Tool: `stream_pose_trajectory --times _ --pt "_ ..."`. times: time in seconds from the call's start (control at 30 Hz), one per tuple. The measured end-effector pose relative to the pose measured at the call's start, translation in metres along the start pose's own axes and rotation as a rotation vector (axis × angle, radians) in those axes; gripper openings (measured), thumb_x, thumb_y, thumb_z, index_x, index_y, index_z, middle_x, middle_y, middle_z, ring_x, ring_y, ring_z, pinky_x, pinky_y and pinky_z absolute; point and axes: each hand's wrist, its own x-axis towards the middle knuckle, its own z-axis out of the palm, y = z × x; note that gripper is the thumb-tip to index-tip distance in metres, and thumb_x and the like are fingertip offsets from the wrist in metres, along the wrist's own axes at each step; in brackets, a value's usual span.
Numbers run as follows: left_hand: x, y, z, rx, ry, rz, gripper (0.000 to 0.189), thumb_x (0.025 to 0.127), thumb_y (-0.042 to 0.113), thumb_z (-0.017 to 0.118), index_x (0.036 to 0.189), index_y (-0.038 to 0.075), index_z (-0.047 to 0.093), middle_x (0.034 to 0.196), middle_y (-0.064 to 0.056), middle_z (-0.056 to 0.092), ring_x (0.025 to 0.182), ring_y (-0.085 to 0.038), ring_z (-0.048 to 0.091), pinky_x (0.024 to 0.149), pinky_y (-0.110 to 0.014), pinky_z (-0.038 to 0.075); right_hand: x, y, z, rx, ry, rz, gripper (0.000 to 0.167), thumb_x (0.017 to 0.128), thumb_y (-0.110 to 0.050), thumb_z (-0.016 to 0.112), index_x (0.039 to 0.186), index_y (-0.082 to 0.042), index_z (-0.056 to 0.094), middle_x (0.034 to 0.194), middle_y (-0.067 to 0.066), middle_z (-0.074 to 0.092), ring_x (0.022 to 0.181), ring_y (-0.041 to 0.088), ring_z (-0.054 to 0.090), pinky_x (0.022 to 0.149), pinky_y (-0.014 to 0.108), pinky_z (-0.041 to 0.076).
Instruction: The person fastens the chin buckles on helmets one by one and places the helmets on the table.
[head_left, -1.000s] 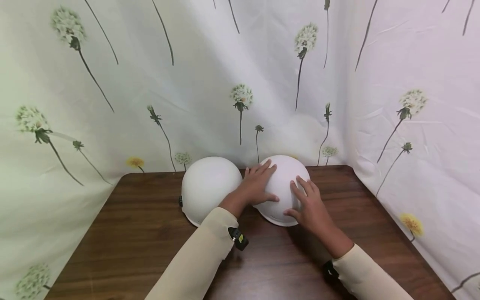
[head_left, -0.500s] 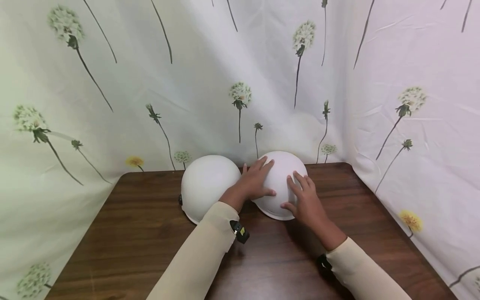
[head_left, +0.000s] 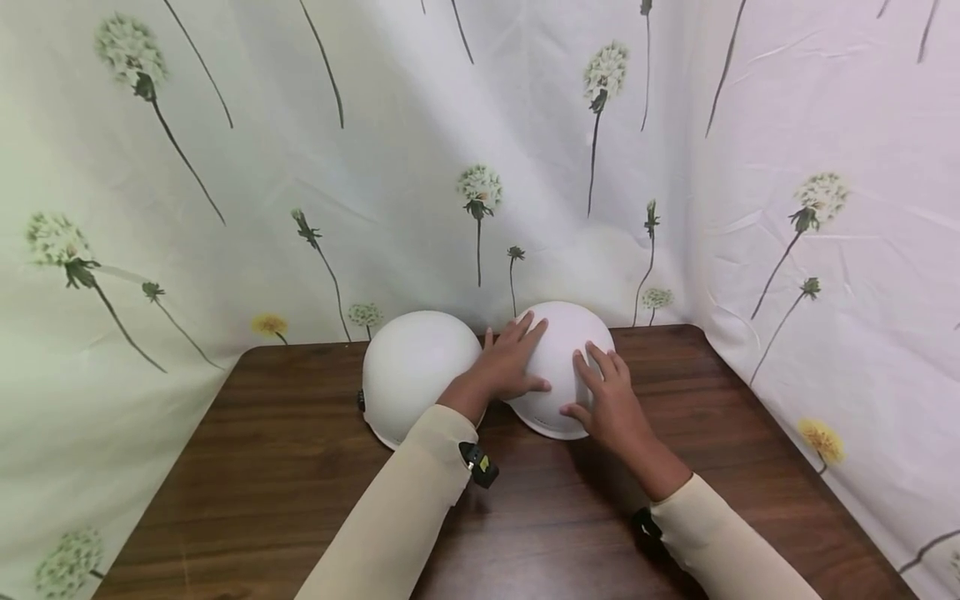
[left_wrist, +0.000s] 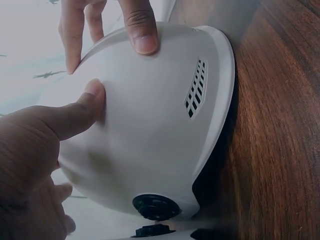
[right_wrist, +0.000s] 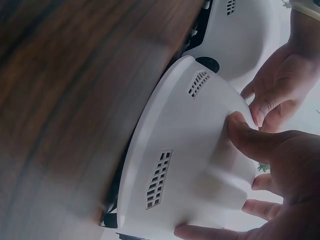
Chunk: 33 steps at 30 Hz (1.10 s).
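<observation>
Two white helmets stand dome up, side by side, at the far edge of the table. Both hands are on the right helmet (head_left: pixel 562 358), which has slotted vents and a raised rim. My left hand (head_left: pixel 504 368) lies on its left side with spread fingers, the forearm crossing in front of the left helmet (head_left: pixel 420 375). On the right front of the same dome, my right hand (head_left: pixel 618 412) rests its spread fingertips and thumb. In the right wrist view my right thumb (right_wrist: pixel 245 132) touches the shell. A dark round knob (left_wrist: pixel 156 206) sits at the helmet's side near the rim.
The dark wood-grain table (head_left: pixel 300 500) extends toward me in front of the helmets. A white curtain (head_left: pixel 405 167) with a dandelion print hangs close behind them and along both sides. Each wrist carries a small black device (head_left: pixel 478 465).
The right helmet and both hands have shifted slightly back and left over the last second, mostly in its first half. The head view has also tilted a little. Little differs over the last half second.
</observation>
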Motion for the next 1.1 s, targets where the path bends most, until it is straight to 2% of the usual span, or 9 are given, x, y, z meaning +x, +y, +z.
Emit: stream_pose_trajectory --times 0.13,0.37,0.43,0.6,0.73,0.9,1.1 --pt "-0.001 -0.001 0.001 0.04 -0.009 -0.016 0.106 0.099 0.051 0.078 0.178 0.023 0.012 0.187 -0.007 0.003 0.173 -0.042 0.003 0.135 -0.07 0.009 0.0 -0.001 0.001 0.018 -0.005 -0.004 0.091 0.08 -0.027 0.099 0.157 -0.001 0.057 0.167 0.028 0.046 0.15 0.065 0.04 0.114 0.074 0.047" --pt "-0.007 0.003 0.0 0.142 0.018 -0.029 0.1 0.102 0.055 0.073 0.177 0.023 0.017 0.187 -0.007 0.007 0.173 -0.042 0.006 0.135 -0.07 0.011 0.0 -0.003 0.001 0.026 -0.007 -0.011 0.093 0.081 -0.025 0.099 0.159 0.0 0.054 0.168 0.028 0.044 0.151 0.065 0.038 0.116 0.074 0.045" --pt "-0.012 0.003 -0.001 0.185 0.051 -0.048 0.096 0.103 0.057 0.07 0.177 0.023 0.02 0.186 -0.008 0.011 0.172 -0.041 0.01 0.135 -0.071 0.013 0.0 -0.003 0.001 0.023 -0.014 -0.013 0.093 0.082 -0.026 0.099 0.159 -0.001 0.053 0.169 0.028 0.043 0.152 0.064 0.038 0.117 0.074 0.044" --pt "-0.025 0.002 -0.006 0.281 0.175 -0.081 0.084 0.107 0.061 0.06 0.175 0.025 0.028 0.184 -0.008 0.022 0.171 -0.041 0.017 0.133 -0.074 0.017 0.0 -0.004 -0.001 -0.025 -0.04 0.029 0.094 0.085 -0.039 0.095 0.161 -0.005 0.052 0.172 0.022 0.042 0.156 0.058 0.038 0.113 0.087 0.036" --pt "-0.037 -0.002 -0.014 0.273 0.228 -0.092 0.082 0.107 0.064 0.057 0.175 0.027 0.029 0.184 -0.008 0.02 0.171 -0.043 0.016 0.132 -0.076 0.014 0.002 -0.006 -0.007 -0.045 -0.057 0.068 0.1 0.087 -0.049 0.091 0.165 -0.007 0.045 0.174 0.023 0.037 0.16 0.053 0.033 0.113 0.094 0.022" --pt "-0.056 -0.014 -0.022 0.232 0.277 -0.107 0.081 0.107 0.065 0.057 0.174 0.027 0.032 0.185 -0.009 0.018 0.171 -0.046 0.013 0.131 -0.079 0.012 0.004 -0.006 -0.013 -0.043 -0.066 0.105 0.11 0.086 -0.053 0.091 0.169 -0.007 0.037 0.173 0.027 0.032 0.162 0.051 0.028 0.114 0.096 0.014" --pt "-0.084 -0.027 -0.021 0.194 0.325 -0.184 0.084 0.105 0.068 0.058 0.173 0.025 0.034 0.185 -0.01 0.017 0.171 -0.047 0.008 0.13 -0.08 0.007 0.005 -0.004 -0.021 -0.002 -0.09 0.152 0.112 0.087 -0.058 0.088 0.171 -0.009 0.032 0.177 0.025 0.023 0.166 0.051 0.018 0.115 0.096 0.007"
